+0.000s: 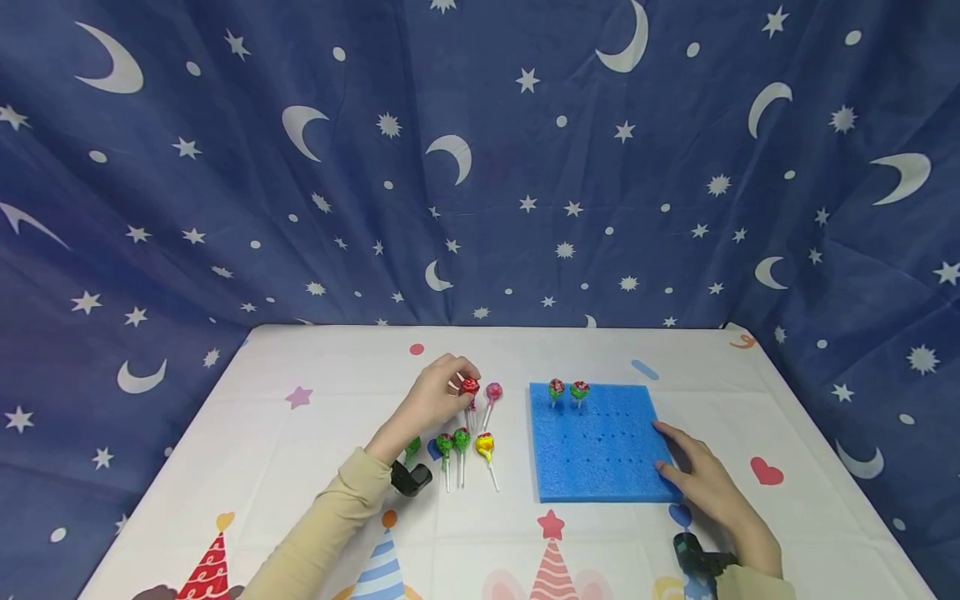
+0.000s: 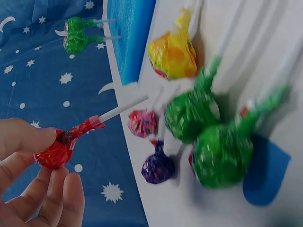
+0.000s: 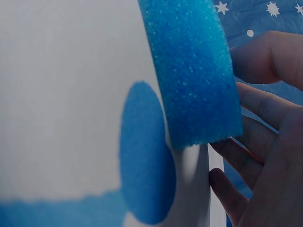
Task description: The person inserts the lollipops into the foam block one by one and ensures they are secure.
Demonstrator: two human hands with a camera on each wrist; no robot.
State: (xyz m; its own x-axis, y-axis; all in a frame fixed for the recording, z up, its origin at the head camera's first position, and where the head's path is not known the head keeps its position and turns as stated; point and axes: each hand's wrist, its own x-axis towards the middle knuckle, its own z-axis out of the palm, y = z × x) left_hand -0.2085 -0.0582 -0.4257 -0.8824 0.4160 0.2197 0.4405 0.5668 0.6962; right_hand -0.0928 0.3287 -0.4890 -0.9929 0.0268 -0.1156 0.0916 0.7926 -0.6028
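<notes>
Between thumb and fingers, my left hand [image 1: 437, 392] pinches a red-wrapped lollipop [image 2: 56, 152] by its candy head, its white stick jutting out free. Below it on the table lie a pink lollipop [image 1: 493, 391], a purple one [image 2: 158, 164], a yellow one [image 1: 484, 447] and several green ones [image 1: 461, 440], one partly covered by the left wrist. A blue foam board [image 1: 600, 479] with rows of small holes lies to the right. Two red-and-green lollipops [image 1: 556, 388] stand upright in its back left part. My right hand [image 1: 705, 477] touches the board's right edge with extended fingers.
The table has a white cloth [image 1: 330, 467] printed with party hats, hearts and stars. A dark blue curtain [image 1: 495, 167] with moons and stars hangs right behind the table and along both sides. Black wrist cameras [image 1: 411, 478] sit on both wrists.
</notes>
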